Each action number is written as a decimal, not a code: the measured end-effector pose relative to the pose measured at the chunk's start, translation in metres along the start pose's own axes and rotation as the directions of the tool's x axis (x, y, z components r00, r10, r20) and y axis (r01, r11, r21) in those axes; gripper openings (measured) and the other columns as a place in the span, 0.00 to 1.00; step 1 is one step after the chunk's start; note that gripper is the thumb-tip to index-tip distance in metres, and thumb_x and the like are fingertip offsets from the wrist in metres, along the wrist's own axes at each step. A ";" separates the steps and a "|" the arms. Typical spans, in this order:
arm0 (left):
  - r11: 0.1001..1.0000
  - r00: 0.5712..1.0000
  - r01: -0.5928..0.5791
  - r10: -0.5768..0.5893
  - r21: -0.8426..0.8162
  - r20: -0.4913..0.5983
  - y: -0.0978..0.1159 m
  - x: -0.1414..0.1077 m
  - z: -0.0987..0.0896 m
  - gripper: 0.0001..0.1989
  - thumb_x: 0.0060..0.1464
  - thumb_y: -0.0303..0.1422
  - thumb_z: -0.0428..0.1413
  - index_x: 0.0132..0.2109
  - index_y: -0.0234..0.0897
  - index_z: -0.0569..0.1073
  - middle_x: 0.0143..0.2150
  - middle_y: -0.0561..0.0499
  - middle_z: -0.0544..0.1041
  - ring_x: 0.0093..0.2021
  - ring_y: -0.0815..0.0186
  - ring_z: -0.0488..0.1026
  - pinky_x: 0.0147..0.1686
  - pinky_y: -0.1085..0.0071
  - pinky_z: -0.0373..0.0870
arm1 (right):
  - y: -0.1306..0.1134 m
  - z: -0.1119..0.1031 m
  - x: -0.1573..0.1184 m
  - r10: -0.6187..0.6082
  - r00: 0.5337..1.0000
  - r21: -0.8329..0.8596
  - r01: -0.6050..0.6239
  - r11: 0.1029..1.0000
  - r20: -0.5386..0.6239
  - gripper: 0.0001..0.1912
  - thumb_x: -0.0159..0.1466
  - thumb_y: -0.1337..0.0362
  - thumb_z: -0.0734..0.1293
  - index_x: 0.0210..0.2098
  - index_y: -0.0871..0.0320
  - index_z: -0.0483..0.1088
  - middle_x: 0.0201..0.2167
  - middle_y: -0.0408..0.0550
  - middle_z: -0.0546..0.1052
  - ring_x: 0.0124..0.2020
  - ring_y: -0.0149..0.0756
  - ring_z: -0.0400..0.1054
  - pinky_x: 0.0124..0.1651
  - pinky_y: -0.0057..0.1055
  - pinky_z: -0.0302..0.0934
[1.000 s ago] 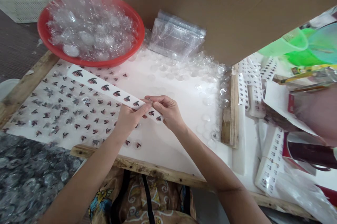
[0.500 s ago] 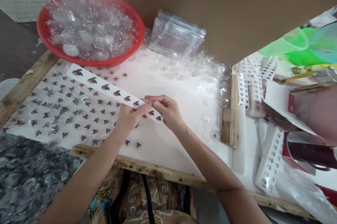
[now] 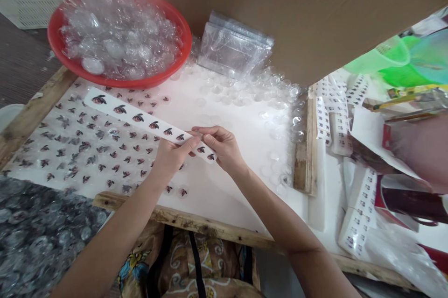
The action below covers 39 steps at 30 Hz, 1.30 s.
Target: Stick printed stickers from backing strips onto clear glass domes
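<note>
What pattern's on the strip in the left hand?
White strip with a single row of small black-and-pinkish printed figures. Shows best in the head view.

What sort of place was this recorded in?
Likely a small handwork workshop: a red basin heaped with clear plastic pieces, a wood-edged white worktable spread with small printed pieces, and a printed strip held above it.

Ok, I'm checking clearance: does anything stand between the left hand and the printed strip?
Nothing visible does: the left hand holds the printed strip, its fingers directly against it.
</note>
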<state>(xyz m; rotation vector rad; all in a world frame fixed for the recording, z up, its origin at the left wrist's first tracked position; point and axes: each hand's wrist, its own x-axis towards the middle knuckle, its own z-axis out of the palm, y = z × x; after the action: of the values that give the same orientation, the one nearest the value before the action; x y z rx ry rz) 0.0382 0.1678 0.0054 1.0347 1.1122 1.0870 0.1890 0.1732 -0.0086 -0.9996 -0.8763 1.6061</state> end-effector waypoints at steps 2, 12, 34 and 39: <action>1.000 1.000 0.000 0.000 -0.003 0.001 0.000 0.000 0.000 0.10 0.50 0.39 0.63 0.36 0.38 0.81 0.33 0.49 0.80 0.31 0.64 0.75 0.26 0.72 0.71 | 0.000 0.000 0.000 -0.003 1.000 0.000 0.003 1.000 0.003 0.13 0.52 0.53 0.77 0.33 0.51 0.78 0.42 0.45 0.82 0.45 0.40 0.76 0.50 0.43 0.70; 1.000 1.000 0.021 -0.021 -0.020 -0.001 0.003 0.000 0.001 0.08 0.49 0.37 0.63 0.35 0.37 0.81 0.30 0.50 0.78 0.31 0.64 0.74 0.26 0.72 0.71 | 0.002 -0.001 -0.001 -0.005 1.000 0.027 0.005 1.000 0.012 0.13 0.52 0.53 0.77 0.33 0.51 0.78 0.42 0.44 0.82 0.44 0.40 0.76 0.50 0.43 0.70; 0.999 1.000 -0.015 0.015 -0.048 0.004 0.004 -0.001 0.001 0.08 0.51 0.37 0.63 0.32 0.37 0.80 0.27 0.51 0.76 0.30 0.65 0.72 0.28 0.71 0.70 | 0.001 -0.001 -0.001 -0.077 0.996 -0.015 0.078 0.997 0.046 0.10 0.55 0.56 0.76 0.35 0.51 0.78 0.44 0.45 0.81 0.48 0.41 0.75 0.53 0.43 0.68; 0.997 1.000 0.017 -0.018 -0.071 -0.014 0.005 -0.001 0.003 0.07 0.49 0.37 0.64 0.31 0.37 0.80 0.29 0.51 0.78 0.30 0.65 0.73 0.30 0.71 0.70 | 0.003 -0.003 -0.001 -0.082 0.996 -0.037 0.084 0.996 0.039 0.09 0.56 0.56 0.75 0.35 0.51 0.78 0.44 0.44 0.81 0.48 0.39 0.75 0.54 0.42 0.68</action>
<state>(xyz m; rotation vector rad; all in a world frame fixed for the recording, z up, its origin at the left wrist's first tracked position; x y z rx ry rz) 0.0400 0.1677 0.0110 0.9615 1.0852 1.1140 0.1904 0.1717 -0.0119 -0.9497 -0.9653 1.5474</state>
